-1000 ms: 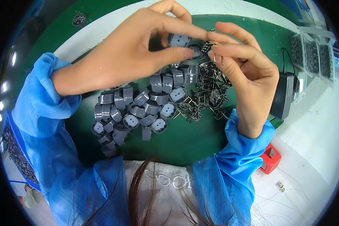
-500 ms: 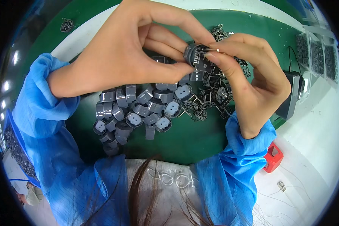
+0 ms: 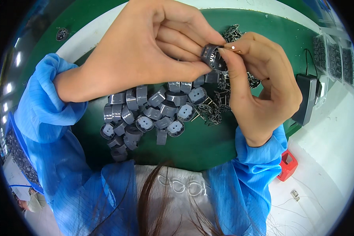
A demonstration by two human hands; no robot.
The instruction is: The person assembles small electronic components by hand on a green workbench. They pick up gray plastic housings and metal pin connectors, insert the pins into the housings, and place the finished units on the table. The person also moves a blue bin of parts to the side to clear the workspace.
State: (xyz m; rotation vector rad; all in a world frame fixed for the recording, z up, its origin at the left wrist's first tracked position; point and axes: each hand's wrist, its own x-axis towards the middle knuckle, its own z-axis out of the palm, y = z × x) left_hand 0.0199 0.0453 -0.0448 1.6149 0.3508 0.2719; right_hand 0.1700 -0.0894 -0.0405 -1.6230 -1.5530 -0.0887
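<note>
Between the thumb and fingers of my left hand [image 3: 141, 51] is a small dark grey rounded plastic housing [image 3: 208, 52], its black inner side turned toward my right hand. My right hand [image 3: 263, 86] is closed at the housing's right edge, thumb and forefinger pinching a thin metal piece [image 3: 233, 48] with a bright tip. My right thumb partly covers the housing's inside, so the contact between the two parts is hidden. Beneath my hands lies a pile of similar grey housings [image 3: 157, 98], some showing pale inserts with two holes. Right of them is a tangle of thin metal frames [image 3: 210, 114].
The green mat [image 3: 192, 151] has a white curved rim [image 3: 80, 45]. At right stand a dark box [image 3: 304, 98] with a cable, clear trays [image 3: 334, 59] of small parts and a red block [image 3: 288, 165]. A blue bin [image 3: 17, 129] is at left; a small dark part [image 3: 61, 34] lies far left.
The housing and my left hand have moved slightly right. My right thumb now covers more of the housing's inside. The whole view has shifted a little.
</note>
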